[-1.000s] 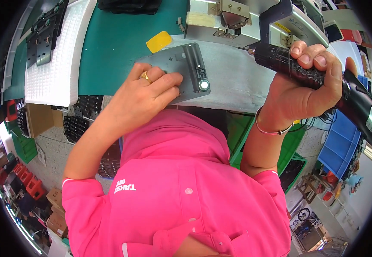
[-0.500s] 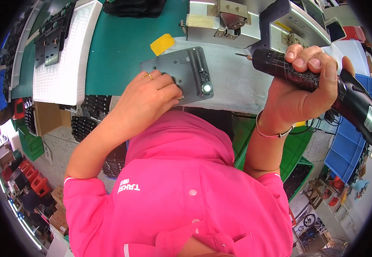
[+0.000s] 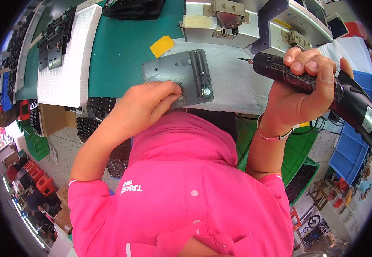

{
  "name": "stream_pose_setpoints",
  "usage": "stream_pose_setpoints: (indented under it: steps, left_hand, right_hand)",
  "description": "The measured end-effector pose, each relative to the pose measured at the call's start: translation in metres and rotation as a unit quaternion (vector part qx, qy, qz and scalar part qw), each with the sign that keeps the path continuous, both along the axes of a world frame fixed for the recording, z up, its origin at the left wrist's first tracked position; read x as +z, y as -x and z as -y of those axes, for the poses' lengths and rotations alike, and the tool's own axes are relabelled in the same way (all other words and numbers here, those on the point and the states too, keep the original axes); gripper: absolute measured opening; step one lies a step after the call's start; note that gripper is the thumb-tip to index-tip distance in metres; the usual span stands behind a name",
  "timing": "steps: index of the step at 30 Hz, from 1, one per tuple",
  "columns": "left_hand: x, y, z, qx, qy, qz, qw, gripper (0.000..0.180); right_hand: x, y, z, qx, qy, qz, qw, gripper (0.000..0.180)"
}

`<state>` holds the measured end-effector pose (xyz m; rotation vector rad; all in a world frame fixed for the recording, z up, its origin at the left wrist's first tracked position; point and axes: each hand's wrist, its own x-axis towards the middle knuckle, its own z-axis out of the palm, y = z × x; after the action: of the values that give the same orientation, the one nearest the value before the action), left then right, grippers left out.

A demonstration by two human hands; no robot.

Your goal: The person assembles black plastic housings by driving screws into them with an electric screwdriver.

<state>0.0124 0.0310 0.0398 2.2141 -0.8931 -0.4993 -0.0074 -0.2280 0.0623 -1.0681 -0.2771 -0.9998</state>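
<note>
My right hand (image 3: 306,81) is wrapped round a black electric screwdriver (image 3: 276,68), raised above the right of the bench, its thin bit pointing left. A dark grey flat plate (image 3: 168,70) lies on the bench in front of me, with a black bar-shaped mechanism (image 3: 200,70) and a round shiny fitting along its right side. Over the plate's near left part, my left hand (image 3: 145,100) has thumb and forefinger pinched together close to the surface. A tiny light-coloured bit shows at the fingertips, too small to name. The screwdriver bit is well apart from the plate.
Metal machine fixtures (image 3: 224,28) stand at the back right. A yellow piece of paper (image 3: 162,46) lies behind the plate. On the left, black brackets (image 3: 55,43) rest on a white foam sheet (image 3: 63,83). Black parts (image 3: 134,8) are stacked at the back.
My left hand has shifted slightly nearer to me and turned, with thumb and forefinger now pinched at the plate's near part. The screwdriver has hardly moved in my right hand.
</note>
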Motion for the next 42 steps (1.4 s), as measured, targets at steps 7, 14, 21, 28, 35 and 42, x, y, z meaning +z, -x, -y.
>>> stream_pose_setpoints:
  steps: [7,14,21,28,35,42]
  left_hand:
    - [0.004,-0.002,0.002,0.004,-0.025,0.011,1.0,0.011]
    - [0.009,0.004,0.007,0.04,0.0,-0.025,0.999,0.014]
    - [0.002,0.008,0.009,0.004,0.008,0.066,0.998,0.01]
    - [0.001,0.014,0.013,0.018,-0.012,0.075,0.997,0.01]
    - [0.001,0.014,0.014,0.032,-0.015,0.073,0.997,0.006]
    - [-0.003,0.017,0.015,0.039,-0.021,0.144,0.989,0.004]
  right_hand:
    - [-0.003,0.004,-0.001,0.001,-0.019,-0.007,1.0,0.044]
    - [-0.005,0.006,0.0,-0.015,-0.009,-0.015,1.0,0.045]
    - [-0.008,0.006,-0.002,-0.025,0.0,-0.021,0.999,0.045]
    - [-0.008,0.008,-0.001,-0.024,-0.011,-0.021,0.999,0.045]
    - [-0.009,0.009,-0.001,-0.029,-0.006,-0.026,0.999,0.046]
    - [-0.009,0.009,-0.002,-0.034,-0.016,-0.032,0.999,0.045]
